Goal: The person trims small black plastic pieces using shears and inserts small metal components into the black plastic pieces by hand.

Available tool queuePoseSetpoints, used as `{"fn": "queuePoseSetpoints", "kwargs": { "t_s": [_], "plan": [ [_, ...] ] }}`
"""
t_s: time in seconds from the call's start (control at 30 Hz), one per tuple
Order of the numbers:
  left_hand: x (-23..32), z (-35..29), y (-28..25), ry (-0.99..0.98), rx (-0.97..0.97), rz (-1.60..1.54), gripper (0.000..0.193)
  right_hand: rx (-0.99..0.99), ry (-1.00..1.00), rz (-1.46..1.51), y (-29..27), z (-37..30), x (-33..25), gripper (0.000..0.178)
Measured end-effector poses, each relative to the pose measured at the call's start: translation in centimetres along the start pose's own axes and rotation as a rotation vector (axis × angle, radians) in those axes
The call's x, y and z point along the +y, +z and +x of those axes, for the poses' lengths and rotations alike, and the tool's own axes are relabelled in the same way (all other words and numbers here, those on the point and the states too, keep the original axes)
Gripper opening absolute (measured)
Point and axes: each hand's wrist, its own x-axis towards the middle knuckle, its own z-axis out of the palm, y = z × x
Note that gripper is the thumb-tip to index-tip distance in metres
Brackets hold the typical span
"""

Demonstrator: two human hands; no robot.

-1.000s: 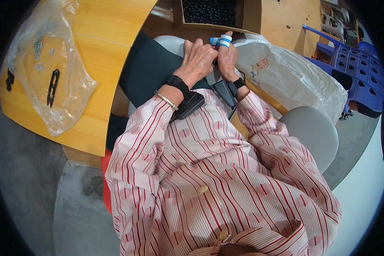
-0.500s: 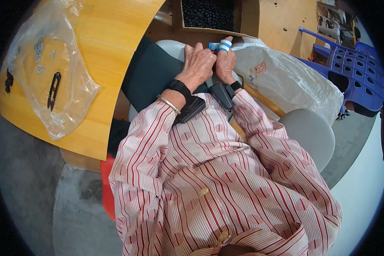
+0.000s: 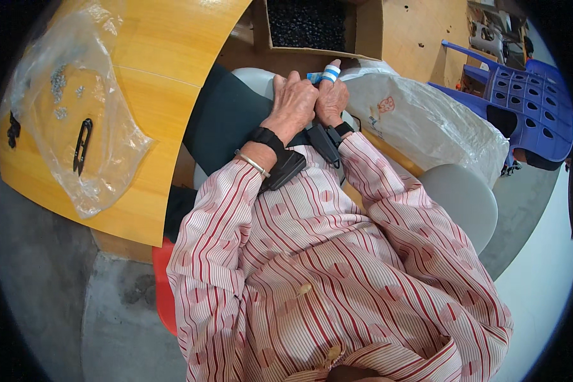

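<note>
The left hand (image 3: pixel 293 102) and right hand (image 3: pixel 330 102) meet just short of the carton (image 3: pixel 368 28) of small black parts (image 3: pixel 307 25), presumably keeping reaches brief. Hand backs hide each grip; I cannot tell whether either holds anything. The desk (image 3: pixel 172 38), left, carries thread snips (image 3: pixel 77 155) and a clear bag (image 3: pixel 118 149).

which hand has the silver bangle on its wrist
The left hand: a silver bangle sits on its wrist, beside the black strap. The right hand wears a black band, but no bangle shows.
</note>
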Motion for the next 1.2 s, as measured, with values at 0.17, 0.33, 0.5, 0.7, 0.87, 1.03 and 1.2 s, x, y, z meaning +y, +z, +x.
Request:
{"fn": "queuePoseSetpoints", "kwargs": {
  "t_s": [0.17,0.33,0.5,0.7,0.87,1.03,1.2],
  "plan": [
    [0.1,0.1,0.3,-0.034,-0.001,0.006,0.011,-0.081,0.085,0.003,-1.0,-0.4,-1.3,0.06],
    [0.4,0.1,0.5,-0.048,-0.002,0.045,0.01,-0.057,0.06,-0.025,-0.4,-0.5,-0.3,0.042],
    [0.4,-0.1,-0.2,-0.045,-0.009,0.037,0.01,-0.085,0.023,-0.033,-0.5,-0.8,-0.5,0.04],
    [-0.3,-0.5,0.4,-0.037,0.0,0.007,0.008,-0.285,0.045,0.046,-1.2,0.1,-0.3,0.046],
    [-0.3,-0.4,0.3,-0.019,0.006,-0.006,0.006,-0.178,-0.23,-0.058,0.1,-1.0,2.1,0.038],
    [-0.5,-0.5,0.5,-0.024,0.013,-0.004,0.006,-0.062,-0.222,-0.106,0.3,-2.0,1.3,0.033],
    [-0.1,-0.4,0.1,-0.041,-0.037,0.002,0.008,-0.058,-0.22,-0.103,-0.3,-2.2,0.7,0.035]
  ]
}}
